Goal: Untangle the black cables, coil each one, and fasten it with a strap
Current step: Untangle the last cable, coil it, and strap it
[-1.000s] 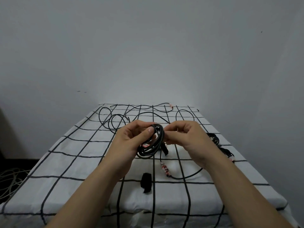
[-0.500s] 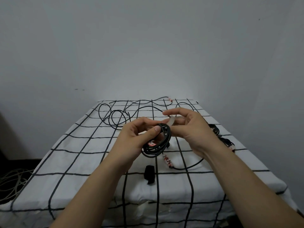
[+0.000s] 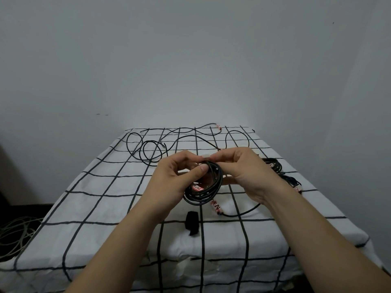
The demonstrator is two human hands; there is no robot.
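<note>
My left hand grips a coiled black cable above the table, thumb pressed on the top of the coil. My right hand pinches the top of the same coil, where a pale strap end shows between the fingertips of both hands. A cable end with a red-and-white label hangs from the coil and trails right along the cloth. A loose black cable sprawls in loops at the back of the table. A black strap lies on the cloth below the coil.
The table wears a white cloth with a black grid. Two bundled black cables lie at the right edge behind my right wrist. Pale cables pile on the floor at left. A plain wall stands behind.
Both hands lifted the coil slightly and drew together at its top. My right hand's fingers, raised half a second ago, now pinch down at the coil's top beside my left fingertips.
</note>
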